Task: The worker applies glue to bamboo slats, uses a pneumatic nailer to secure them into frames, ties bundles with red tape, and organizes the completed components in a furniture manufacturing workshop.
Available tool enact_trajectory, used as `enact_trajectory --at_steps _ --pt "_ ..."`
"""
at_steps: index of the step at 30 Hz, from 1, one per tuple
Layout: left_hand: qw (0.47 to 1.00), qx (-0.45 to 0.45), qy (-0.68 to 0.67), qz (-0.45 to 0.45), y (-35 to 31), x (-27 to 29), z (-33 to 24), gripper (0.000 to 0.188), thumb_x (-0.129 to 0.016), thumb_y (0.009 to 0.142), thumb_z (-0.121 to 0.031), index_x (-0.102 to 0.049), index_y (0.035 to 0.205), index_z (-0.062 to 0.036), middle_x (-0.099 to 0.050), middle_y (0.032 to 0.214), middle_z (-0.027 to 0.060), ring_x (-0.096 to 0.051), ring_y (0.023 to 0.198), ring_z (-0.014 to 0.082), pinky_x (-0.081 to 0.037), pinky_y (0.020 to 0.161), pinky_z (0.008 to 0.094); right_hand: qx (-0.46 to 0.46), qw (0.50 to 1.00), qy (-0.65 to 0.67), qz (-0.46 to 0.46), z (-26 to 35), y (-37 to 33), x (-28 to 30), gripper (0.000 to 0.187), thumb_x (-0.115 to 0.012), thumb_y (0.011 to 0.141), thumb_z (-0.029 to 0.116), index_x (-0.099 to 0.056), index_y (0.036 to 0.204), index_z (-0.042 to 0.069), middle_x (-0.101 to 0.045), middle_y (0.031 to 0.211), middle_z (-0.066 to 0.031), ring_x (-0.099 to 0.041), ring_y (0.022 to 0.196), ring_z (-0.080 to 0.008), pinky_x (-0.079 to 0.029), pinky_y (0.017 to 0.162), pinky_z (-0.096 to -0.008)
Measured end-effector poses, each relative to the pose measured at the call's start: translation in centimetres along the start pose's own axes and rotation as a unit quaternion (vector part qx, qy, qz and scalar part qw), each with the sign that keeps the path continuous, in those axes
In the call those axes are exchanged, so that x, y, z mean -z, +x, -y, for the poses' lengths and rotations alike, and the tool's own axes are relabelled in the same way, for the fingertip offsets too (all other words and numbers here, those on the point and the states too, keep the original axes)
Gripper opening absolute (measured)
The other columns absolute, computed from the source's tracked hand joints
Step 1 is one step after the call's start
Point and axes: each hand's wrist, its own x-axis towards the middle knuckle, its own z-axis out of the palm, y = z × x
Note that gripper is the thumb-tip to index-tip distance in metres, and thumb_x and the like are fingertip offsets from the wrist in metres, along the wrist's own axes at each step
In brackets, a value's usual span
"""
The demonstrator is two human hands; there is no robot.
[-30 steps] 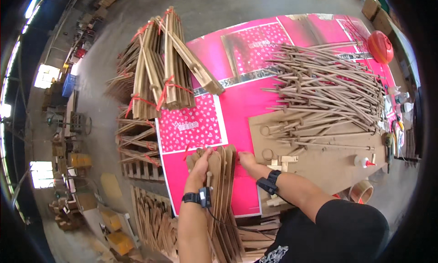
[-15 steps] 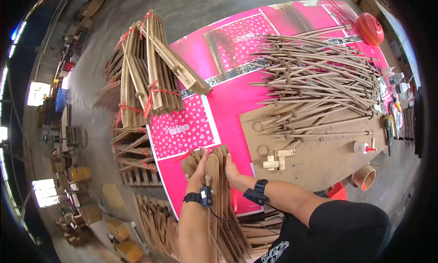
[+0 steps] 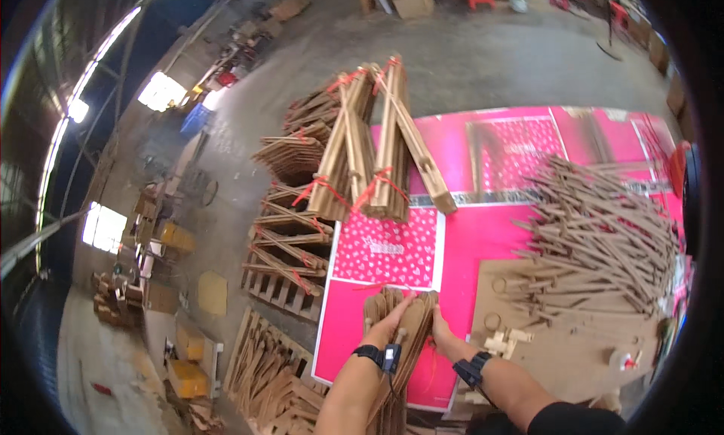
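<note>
A bunch of long wooden slats [image 3: 412, 340] with rounded ends stands near the front edge of the pink-covered table [image 3: 467, 235]. My left hand [image 3: 386, 326] is closed around part of the bunch, its fingers partly hidden among the slats. My right hand [image 3: 443, 332] presses along the bunch's right side, its fingers mostly hidden behind the wood. The slats' lower ends run down between my forearms. Beyond my hands, several bundles of slats [image 3: 392, 163] tied with red string lie on a stack at the table's left edge.
A heap of thin wooden sticks with crosspieces [image 3: 603, 239] covers the table's right side. Brown board [image 3: 558, 359] carries pale wooden blocks [image 3: 507, 343] and a white bottle with a red tip [image 3: 622, 359]. Loose slats [image 3: 264, 375] fill a pallet at lower left.
My view has swung up and to the left, so the table sits lower and farther right in the picture. Both hands keep their hold on the wooden slats.
</note>
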Motion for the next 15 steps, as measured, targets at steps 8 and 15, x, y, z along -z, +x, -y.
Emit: enact_trajectory --at_steps 8,15 --pt "0.990 -0.047 -0.009 -0.129 7.2 3.6 3.9 0.061 -0.074 0.081 -0.066 -0.070 0.116 -0.0164 -0.066 0.093 -0.0033 -0.044 0.054 0.0053 -0.033 0.044 0.0175 0.095 0.995 -0.009 0.042 -3.1 5.0 2.3 0.052 -0.041 0.106 0.050 -0.062 0.122 0.005 -0.067 0.098 -0.0103 -0.067 0.089 -0.0261 -0.050 0.073 -0.0476" --pt "0.994 -0.077 -0.037 -0.065 8.9 7.0 3.4 0.057 -0.070 0.089 -0.056 -0.067 0.127 -0.0134 -0.069 0.112 0.0028 -0.064 0.085 0.0160 -0.054 0.070 0.0294 0.035 0.999 -0.008 0.011 -3.8 2.9 2.1 0.043 -0.045 0.108 0.032 -0.062 0.108 -0.007 -0.066 0.095 -0.0179 -0.066 0.074 -0.0283 -0.059 0.061 -0.0393"
